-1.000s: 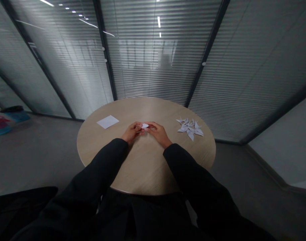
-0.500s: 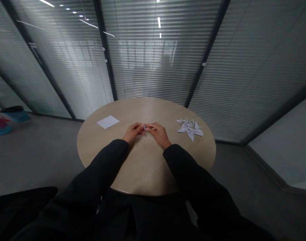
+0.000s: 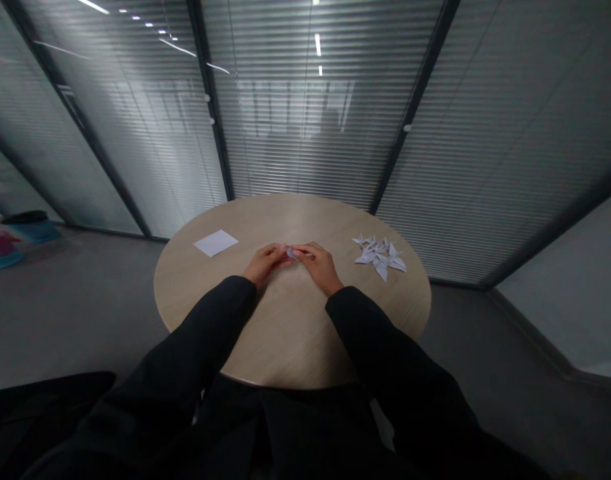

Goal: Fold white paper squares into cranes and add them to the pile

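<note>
Between my two hands, over the middle of the round wooden table (image 3: 280, 333), is a small folded piece of white paper (image 3: 290, 252), mostly covered by fingers. My left hand (image 3: 266, 263) pinches it from the left. From the right, my right hand (image 3: 317, 264) grips it between thumb and fingers. Several folded paper cranes (image 3: 379, 253) lie in a pile to the right of my hands. Off to the left rests a stack or sheet of white paper (image 3: 216, 243), flat on the tabletop.
A glass partition with blinds (image 3: 300, 153) stands behind the table's far edge. On the floor at far left are a blue bin with a dark liner (image 3: 38, 228) and a blue and red container (image 3: 0, 250). A black chair (image 3: 50, 407) shows at lower left.
My fingers have shifted slightly around the folded paper, and a bit more of it shows between them. The cranes and the white paper at left have stayed put.
</note>
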The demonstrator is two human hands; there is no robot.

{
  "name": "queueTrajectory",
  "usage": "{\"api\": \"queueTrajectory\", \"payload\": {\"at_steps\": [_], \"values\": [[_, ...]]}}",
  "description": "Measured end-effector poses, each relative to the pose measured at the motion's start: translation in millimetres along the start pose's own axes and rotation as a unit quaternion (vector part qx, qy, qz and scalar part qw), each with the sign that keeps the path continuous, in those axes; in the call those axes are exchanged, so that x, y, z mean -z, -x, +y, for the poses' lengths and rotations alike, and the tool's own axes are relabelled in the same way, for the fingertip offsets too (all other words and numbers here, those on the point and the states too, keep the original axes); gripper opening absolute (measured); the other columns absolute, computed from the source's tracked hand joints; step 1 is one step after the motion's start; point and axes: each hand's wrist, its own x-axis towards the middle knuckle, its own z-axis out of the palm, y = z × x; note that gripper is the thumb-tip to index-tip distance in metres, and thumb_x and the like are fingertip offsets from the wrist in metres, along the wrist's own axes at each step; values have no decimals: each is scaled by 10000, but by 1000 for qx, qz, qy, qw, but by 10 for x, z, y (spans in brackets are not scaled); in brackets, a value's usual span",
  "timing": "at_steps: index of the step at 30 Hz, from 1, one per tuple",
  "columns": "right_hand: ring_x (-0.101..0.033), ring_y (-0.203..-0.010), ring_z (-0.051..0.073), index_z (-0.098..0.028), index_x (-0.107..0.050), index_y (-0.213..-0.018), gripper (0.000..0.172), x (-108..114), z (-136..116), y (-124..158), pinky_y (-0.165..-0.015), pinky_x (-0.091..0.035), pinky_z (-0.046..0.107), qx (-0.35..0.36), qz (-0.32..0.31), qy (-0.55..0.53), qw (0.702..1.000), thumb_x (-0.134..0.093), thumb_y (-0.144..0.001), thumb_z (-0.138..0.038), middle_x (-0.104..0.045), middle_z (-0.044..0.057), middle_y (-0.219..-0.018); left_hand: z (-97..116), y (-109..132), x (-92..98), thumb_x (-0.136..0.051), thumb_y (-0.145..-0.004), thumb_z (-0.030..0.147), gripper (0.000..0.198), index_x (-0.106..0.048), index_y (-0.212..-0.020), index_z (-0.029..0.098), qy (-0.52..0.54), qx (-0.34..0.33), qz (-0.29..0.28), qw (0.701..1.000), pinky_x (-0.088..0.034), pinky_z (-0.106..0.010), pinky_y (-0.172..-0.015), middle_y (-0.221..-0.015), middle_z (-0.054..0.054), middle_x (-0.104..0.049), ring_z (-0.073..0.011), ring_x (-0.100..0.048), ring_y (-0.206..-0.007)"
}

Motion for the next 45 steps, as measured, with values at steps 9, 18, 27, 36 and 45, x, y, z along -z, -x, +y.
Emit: {"api": "queueTrajectory", "payload": {"at_steps": [9,18,27,36,45], "values": [[-632,-869,198,-209,-655,-876,237,-36,-68,6,-696,-555,329,-44,12,-23,999,-707,-728,-386,-646,53,-921,13,23,-20,-821,-625,235,292,-668,-851,130,29,19,0,999,-469,-360,-943,-870,-51,-692,-143,-641,-827],[-629,-849,192,-212,-595,-823,262,-28,-36,-15,-711,-545,331,-85,12,-52,995,-724,-698,-403,-643,23,-848,5,18,11,-808,-635,258,249,-634,-761,134,10,27,-16,999,-464,-378,-940,-813,-37,-676,-146,-641,-824],[-632,-813,187,-210,-644,-762,255,-13,13,-22,-764,-530,331,-52,14,-70,996,-698,-734,-458,-644,34,-835,51,53,4,-742,-721,170,126,-646,-793,130,52,63,-30,996,-455,-355,-978,-867,-50,-692,-136,-650,-862],[-624,-773,171,-210,-614,-758,268,-2,-3,-43,-757,-513,314,-72,15,-103,992,-675,-743,-471,-643,9,-795,78,69,3,-660,-796,137,21,-640,-800,135,98,77,-30,992,-459,-351,-1007,-936,-73,-687,-145,-656,-919],[-608,-805,168,-221,-558,-799,268,6,13,-49,-778,-488,309,-70,17,-104,992,-619,-790,-482,-621,5,-812,86,64,-8,-615,-805,114,42,-648,-800,140,110,85,-10,990,-458,-362,-1026,-982,-110,-694,-194,-650,-1023]]}}
